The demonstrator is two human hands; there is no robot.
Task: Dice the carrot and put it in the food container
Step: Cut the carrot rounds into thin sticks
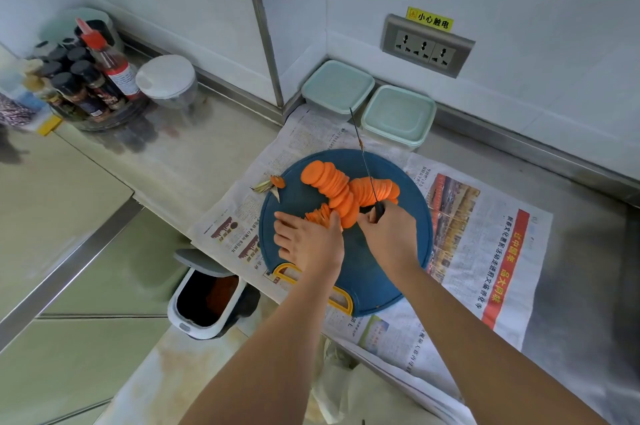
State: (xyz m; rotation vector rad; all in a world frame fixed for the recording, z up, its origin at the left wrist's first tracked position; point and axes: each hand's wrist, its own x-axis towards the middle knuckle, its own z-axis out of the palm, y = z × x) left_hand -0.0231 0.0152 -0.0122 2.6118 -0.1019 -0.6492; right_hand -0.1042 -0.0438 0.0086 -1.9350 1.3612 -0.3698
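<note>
Orange carrot slices [341, 187] lie in overlapping rows on a round blue cutting board [301, 197]. A cut-off carrot top [275, 183] sits at the board's left edge. My left hand [306, 241] lies on the board with straight fingers, its thumb side pressing against a small bunch of slices [320, 213]. My right hand [389, 232] grips the black handle of a thin knife [363, 158], whose blade points away from me over the slices. Two lidded pale green food containers [337, 87] [398, 116] stand behind the board by the wall.
Newspaper [485, 251] covers the steel counter under the board. A small white bin [204, 300] hangs open off the counter's front edge. At the far left are a rack of spice bottles [86, 78] and a white-lidded jar [168, 80]. A wall socket [426, 45] is above the containers.
</note>
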